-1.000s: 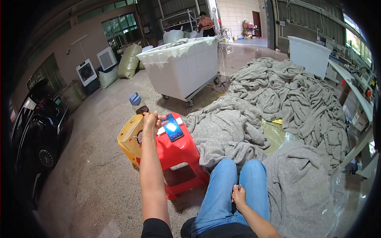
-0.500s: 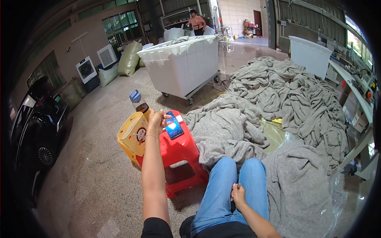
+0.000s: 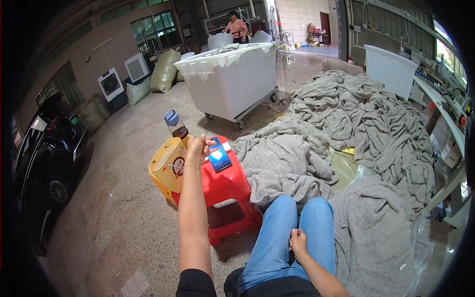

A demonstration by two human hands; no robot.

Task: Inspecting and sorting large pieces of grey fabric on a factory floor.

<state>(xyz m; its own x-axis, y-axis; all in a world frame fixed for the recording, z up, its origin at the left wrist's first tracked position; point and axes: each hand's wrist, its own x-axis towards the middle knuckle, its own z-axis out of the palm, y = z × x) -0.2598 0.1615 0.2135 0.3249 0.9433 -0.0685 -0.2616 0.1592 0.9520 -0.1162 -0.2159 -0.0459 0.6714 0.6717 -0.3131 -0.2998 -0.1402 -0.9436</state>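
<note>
Left hand [image 3: 197, 147]: stretched out to the far side of a red plastic stool [image 3: 225, 190], fingers curled around the neck of a bottle [image 3: 175, 125] with a blue cap and dark liquid in its lower part. The bottle stands upright just beyond the stool, beside the left hand, above a yellow paper bag [image 3: 166, 166].

Handling, bottle: appears to be light clear plastic, partly filled, so moderate in weight; smooth and likely a little slippery; liquid will shift if tilted. Best taken around the body or just under the cap, kept upright.

Phone [image 3: 219, 160]: lies flat on the stool seat, screen lit, just right of the left hand. Rigid, thin, breakable; best taken by its long edges.

Right hand [image 3: 298, 243]: rests near the body between the knees of blue jeans [image 3: 289, 232], fingers loosely folded; whether it pinches anything I cannot tell.

Grey blankets [image 3: 356, 123]: large soft heap on the right, spreading from near to far across the floor.

White wheeled bin [image 3: 232, 81]: far centre, with cloth inside.

Another person [image 3: 236, 27]: far behind the bin.

Black car [image 3: 47, 158]: far left.
</note>
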